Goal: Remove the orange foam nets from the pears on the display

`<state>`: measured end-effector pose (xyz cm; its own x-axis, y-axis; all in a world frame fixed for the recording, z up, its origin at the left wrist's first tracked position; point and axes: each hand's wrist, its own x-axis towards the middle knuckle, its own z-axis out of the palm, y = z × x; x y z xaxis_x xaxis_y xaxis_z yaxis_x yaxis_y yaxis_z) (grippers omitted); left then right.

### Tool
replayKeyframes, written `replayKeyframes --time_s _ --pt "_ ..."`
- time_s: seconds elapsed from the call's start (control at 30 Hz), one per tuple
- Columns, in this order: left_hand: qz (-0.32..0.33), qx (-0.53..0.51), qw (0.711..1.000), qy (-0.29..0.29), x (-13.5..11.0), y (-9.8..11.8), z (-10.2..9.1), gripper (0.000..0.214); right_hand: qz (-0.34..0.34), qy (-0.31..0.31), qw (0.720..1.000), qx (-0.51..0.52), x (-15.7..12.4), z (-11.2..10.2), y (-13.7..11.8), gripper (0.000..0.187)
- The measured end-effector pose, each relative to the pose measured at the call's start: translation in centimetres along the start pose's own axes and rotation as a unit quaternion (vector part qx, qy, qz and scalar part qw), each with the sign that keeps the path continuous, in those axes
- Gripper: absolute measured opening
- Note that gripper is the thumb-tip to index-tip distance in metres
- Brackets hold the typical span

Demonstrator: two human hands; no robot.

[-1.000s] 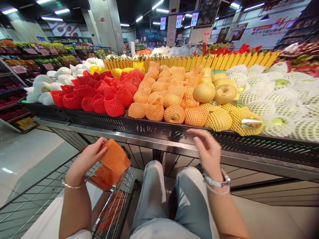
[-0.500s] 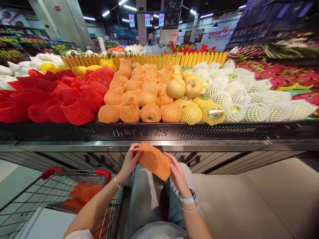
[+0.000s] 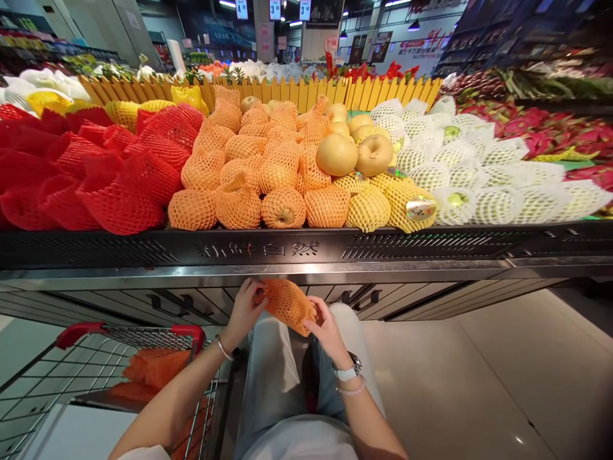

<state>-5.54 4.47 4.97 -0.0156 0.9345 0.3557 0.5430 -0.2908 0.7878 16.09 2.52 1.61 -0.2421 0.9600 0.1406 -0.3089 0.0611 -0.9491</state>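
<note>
An orange foam fruit net [image 3: 288, 305] is stretched between my two hands, above my knees and just in front of the display's metal edge. My left hand [image 3: 246, 311] pinches its left end, with the fingers bent around the mesh. At the other end, my right hand [image 3: 327, 329] grips the net between thumb and fingers. The sleeve looks flat and slack, with no fruit visible in it. Above the edge, pears in orange nets [image 3: 283, 208] stand in rows, and two bare pears [image 3: 337, 154] rest on yellow-netted ones [image 3: 368, 209].
Red-netted fruit [image 3: 119, 198] fills the display's left, white-netted fruit [image 3: 450, 204] its right, with dragon fruit [image 3: 541, 137] beyond. A black ledge [image 3: 258, 248] fronts the display. To my left stands a shopping cart [image 3: 129, 335] holding more orange nets [image 3: 156, 369] and a white box [image 3: 79, 434].
Both hands have drawn slightly closer together, and the net between them has bunched up and crumpled at its ends. The view has tipped down a little and moved nearer the display.
</note>
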Motion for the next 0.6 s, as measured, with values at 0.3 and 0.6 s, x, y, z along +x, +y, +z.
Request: replayKeyframes --time_s 0.3,0.6 --pt "-0.217 -0.374 0.885 -0.172 -1.5 -0.6 3.5 0.031 0.100 -0.044 0.986 0.125 0.9 0.9 1.6 0.049" --pt "-0.259 -0.452 0.830 -0.201 -1.5 -3.0 5.1 0.041 0.181 0.001 0.958 0.224 1.4 0.1 3.8 0.030"
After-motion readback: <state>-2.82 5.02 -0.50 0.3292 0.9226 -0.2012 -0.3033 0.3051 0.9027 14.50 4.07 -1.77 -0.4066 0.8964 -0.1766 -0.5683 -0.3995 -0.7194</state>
